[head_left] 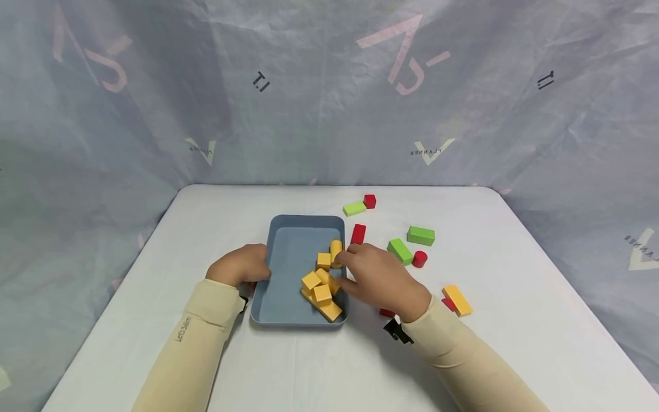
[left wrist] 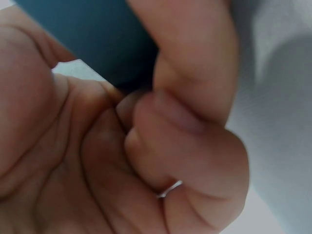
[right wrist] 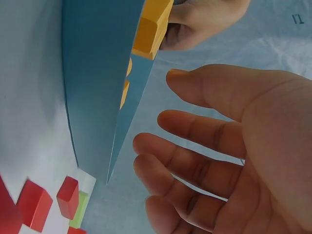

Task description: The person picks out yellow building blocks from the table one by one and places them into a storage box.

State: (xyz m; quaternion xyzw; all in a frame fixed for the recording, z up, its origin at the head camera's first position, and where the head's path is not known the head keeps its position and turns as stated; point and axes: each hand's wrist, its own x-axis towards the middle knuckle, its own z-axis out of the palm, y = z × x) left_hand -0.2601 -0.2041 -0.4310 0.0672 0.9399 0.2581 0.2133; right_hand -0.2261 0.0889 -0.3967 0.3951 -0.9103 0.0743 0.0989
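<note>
A shallow blue-grey tray [head_left: 288,269] stands on the white table, with several yellow blocks [head_left: 322,294] heaped along its right side. Among them a yellow cylinder [head_left: 336,249] lies near the right wall. My left hand [head_left: 241,265] grips the tray's left wall; in the left wrist view its fingers [left wrist: 195,141] curl close at the tray's edge. Over the right wall hovers my right hand [head_left: 378,274], next to the yellow blocks. Its fingers [right wrist: 195,161] are loosely spread in the right wrist view, and nothing lies between them and the thumb.
Right of the tray lie green blocks [head_left: 421,236], a red cylinder [head_left: 420,259] and a red block [head_left: 358,234]. A yellow block [head_left: 457,300] rests by a red piece near the right forearm. Behind the tray are a light green block [head_left: 354,208] and a red cube [head_left: 369,201].
</note>
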